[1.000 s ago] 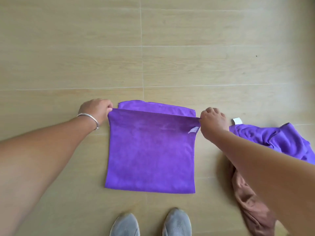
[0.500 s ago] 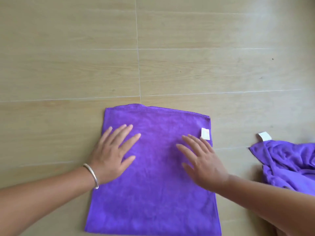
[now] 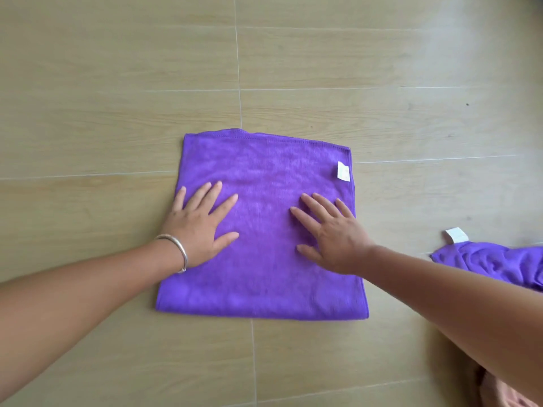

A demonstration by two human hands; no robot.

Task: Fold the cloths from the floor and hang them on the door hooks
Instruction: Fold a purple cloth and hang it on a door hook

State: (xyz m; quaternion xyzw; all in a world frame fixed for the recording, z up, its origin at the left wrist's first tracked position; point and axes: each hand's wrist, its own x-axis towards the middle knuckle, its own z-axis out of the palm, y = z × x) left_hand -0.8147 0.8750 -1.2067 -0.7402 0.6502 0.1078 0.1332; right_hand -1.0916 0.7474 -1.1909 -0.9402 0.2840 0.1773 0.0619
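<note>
A purple cloth [image 3: 264,168] lies folded flat on the floor, roughly square, with a white tag [image 3: 343,171] near its right edge. My left hand [image 3: 199,224], with a silver bangle on the wrist, rests flat on the cloth's left side, fingers spread. My right hand [image 3: 335,230] lies flat on the right side, fingers spread too. A second purple cloth [image 3: 493,262] sits crumpled at the right with its own white tag [image 3: 456,235]. No door hooks are in view.
A pinkish-brown cloth [image 3: 505,395] peeks out at the bottom right corner, partly hidden by my right forearm. The floor [image 3: 117,83] is light wood-look tile with thin grout lines.
A second ago both hands gripped the cloth's top corners, carrying them over the lower half. They let go, and now both palms lie flat on the folded cloth, having slid slightly toward me.
</note>
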